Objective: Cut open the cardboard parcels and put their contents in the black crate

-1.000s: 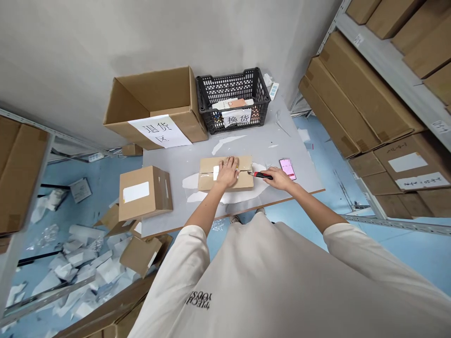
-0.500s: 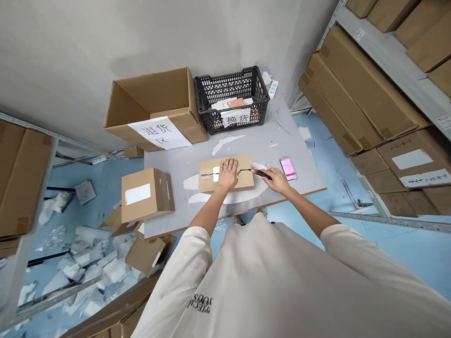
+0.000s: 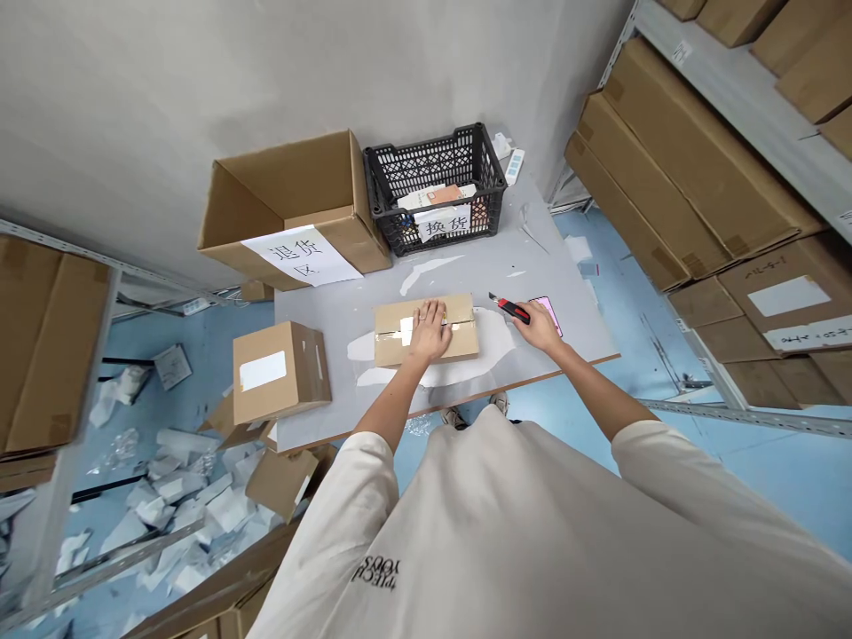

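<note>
Steel shelving point(image 3: 725, 89) is running along the right side, carrying rows of flat brown cartons point(image 3: 692, 155). More cartons point(image 3: 46, 346) are stacked on a rack at far left. A blue floor point(image 3: 200, 328) is showing on both sides of the table, with white packing scraps point(image 3: 179, 506) scattered across it at lower left.

The person, in a cream T-shirt point(image 3: 532, 532), is standing at the near edge of a grey-topped table point(image 3: 539, 257). At the table's far end, an open cardboard box point(image 3: 286, 209) is sitting with a handwritten paper sign point(image 3: 303, 256) on its front. Just beside it, a black plastic crate point(image 3: 432, 155) is holding papers and a small orange item. A closed carton with a white label point(image 3: 280, 373) is sitting at the table's left edge.

A small cardboard parcel point(image 3: 392, 333) is lying flat at mid-table, over white sheet scraps point(image 3: 493, 342). The left hand point(image 3: 429, 330) is resting palm-down on top of it, fingers open and not gripping. The right hand point(image 3: 539, 327) is closed around a red-and-black utility knife point(image 3: 512, 310), its blade pointing up and left, just clear of the parcel's far right corner. A phone with a pink screen point(image 3: 551, 306) is lying just beyond the right hand.
</note>
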The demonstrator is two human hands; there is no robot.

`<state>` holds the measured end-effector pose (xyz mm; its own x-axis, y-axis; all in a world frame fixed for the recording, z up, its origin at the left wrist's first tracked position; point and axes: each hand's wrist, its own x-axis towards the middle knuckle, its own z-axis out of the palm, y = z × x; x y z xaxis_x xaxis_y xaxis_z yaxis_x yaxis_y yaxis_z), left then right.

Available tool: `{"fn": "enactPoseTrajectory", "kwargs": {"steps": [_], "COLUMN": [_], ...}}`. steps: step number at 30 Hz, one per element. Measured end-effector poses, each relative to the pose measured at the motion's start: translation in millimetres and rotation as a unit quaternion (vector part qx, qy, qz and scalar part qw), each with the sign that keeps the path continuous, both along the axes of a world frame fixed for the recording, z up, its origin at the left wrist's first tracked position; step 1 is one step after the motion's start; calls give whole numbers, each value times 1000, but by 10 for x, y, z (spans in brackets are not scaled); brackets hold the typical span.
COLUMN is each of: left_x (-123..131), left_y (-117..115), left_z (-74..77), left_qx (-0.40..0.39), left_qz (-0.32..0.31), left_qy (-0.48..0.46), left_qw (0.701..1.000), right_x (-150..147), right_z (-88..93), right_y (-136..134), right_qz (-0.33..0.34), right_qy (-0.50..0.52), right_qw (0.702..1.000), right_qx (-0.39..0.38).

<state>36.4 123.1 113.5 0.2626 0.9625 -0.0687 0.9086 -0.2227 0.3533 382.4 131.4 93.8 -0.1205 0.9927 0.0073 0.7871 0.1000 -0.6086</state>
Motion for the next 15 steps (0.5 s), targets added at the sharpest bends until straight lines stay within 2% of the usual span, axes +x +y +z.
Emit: {"fn": "enactPoseTrajectory", "kwargs": {"steps": [3,7,11,15], "left_x": [-159,-669,-1200,-1346], "left_y": [-64,-327,-636,-712], "left_z": [57,107,36,-82], "left_qx": [6,15,-10,-104], "left_qz": [-2,59,132,166], "left_qy": [4,21,-22,-110], "left_qw": [1000,998,991,974], "right_x": [-184,-445,-610,-691], "right_z": [-26,-36,-68,-121], "right_y": [-66,-165,-227,-260], "right_qz": [-8,-6,22,43], "right_qy": [77,183,258,267], "right_qw": [996,977,953,943], "right_qx": [-46,-111,-159,-193]}}
